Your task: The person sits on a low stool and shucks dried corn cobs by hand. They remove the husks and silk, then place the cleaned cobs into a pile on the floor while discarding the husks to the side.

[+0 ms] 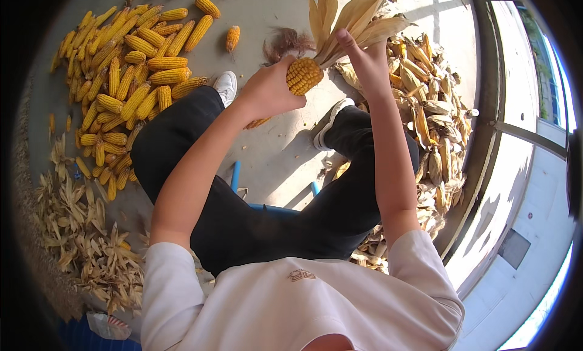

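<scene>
My left hand (pixel 273 87) is closed around an ear of yellow corn (pixel 304 76), whose thick end faces up and to the right. Dry husk leaves (pixel 348 23) spread from that end. Around those leaves sits my right hand (pixel 369 61), thumb raised over them; the fingers behind are partly hidden. The tip of the ear shows below my left hand. To the left lies a large heap of bare corn ears (pixel 136 73), with a single short ear (pixel 232 38) apart from it. Brown corn silk (pixel 287 43) rests on the floor beyond my left hand.
At the right, a long heap of corn in dry husks (pixel 432 109) reaches along a raised edge (pixel 485 168). Loose stripped husks (pixel 86 232) lie at lower left, near a plastic bag (pixel 108 326). My legs straddle part of a blue seat (pixel 275 209), with white shoes (pixel 226 87) on the floor.
</scene>
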Demonstrator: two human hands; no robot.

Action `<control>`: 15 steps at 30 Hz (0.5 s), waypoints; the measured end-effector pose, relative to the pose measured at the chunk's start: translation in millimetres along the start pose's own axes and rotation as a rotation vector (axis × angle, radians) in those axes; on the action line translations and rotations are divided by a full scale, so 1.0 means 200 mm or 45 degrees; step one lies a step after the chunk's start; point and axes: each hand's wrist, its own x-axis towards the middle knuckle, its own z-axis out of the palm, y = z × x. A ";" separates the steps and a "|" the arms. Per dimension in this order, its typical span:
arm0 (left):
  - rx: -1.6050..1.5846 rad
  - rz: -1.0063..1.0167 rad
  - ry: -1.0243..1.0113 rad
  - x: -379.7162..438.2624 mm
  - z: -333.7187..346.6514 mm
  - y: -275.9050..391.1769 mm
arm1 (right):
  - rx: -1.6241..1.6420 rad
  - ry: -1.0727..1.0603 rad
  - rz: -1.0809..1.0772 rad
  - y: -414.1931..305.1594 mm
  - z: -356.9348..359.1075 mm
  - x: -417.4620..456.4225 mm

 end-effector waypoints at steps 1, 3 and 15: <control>0.042 -0.048 -0.020 0.00 -0.03 -0.01 | -0.480 0.131 -0.168 -0.03 -0.01 -0.02; 0.236 -0.089 -0.037 0.03 -0.05 -0.04 | -0.685 0.412 -0.615 -0.10 0.03 -0.08; 0.774 0.156 -0.262 -0.13 0.06 -0.16 | -0.899 -1.018 -0.180 0.13 0.13 -0.41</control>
